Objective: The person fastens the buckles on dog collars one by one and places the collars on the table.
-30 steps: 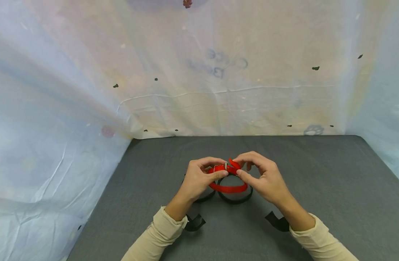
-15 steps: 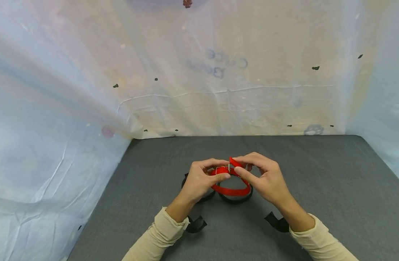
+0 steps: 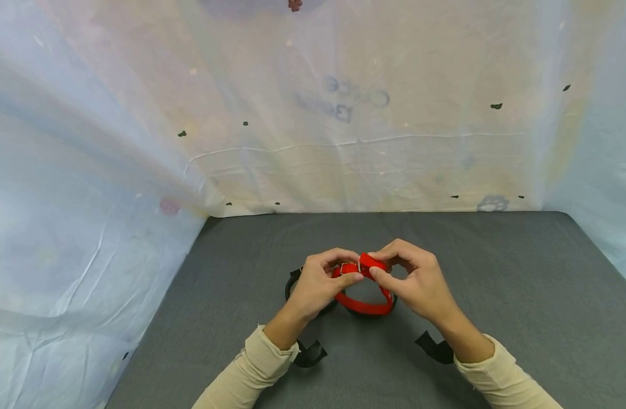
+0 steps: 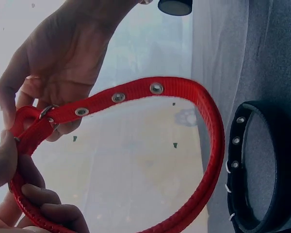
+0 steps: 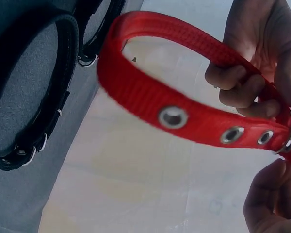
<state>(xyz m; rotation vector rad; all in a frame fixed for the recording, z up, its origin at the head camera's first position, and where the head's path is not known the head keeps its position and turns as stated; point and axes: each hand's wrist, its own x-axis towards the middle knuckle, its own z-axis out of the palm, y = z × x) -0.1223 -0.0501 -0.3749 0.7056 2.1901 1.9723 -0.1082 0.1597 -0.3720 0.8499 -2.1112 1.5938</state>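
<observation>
A red collar (image 3: 366, 308) with metal eyelets and a metal buckle is held up in a loop above the table. My left hand (image 3: 313, 287) grips it beside the buckle; in the right wrist view its fingers (image 5: 240, 90) curl round the strap inside the loop. My right hand (image 3: 415, 278) pinches the red strap just right of the metal ring, thumb and forefinger on the folded end. Along the far strap, several eyelets (image 4: 118, 97) show in the left wrist view. Fingers partly hide the buckle.
Beneath and behind the hands, two black collars lie looped on the grey table (image 3: 522, 284); one black collar (image 4: 283, 160) shows eyelets and metal rings. A pale patterned sheet (image 3: 420, 170) hangs along the back and sides. Black straps (image 3: 435, 347) sit by the wrists.
The red strap end, which stuck upward, now lies folded over to the right by the metal ring. My left hand and the collar have shifted slightly right.
</observation>
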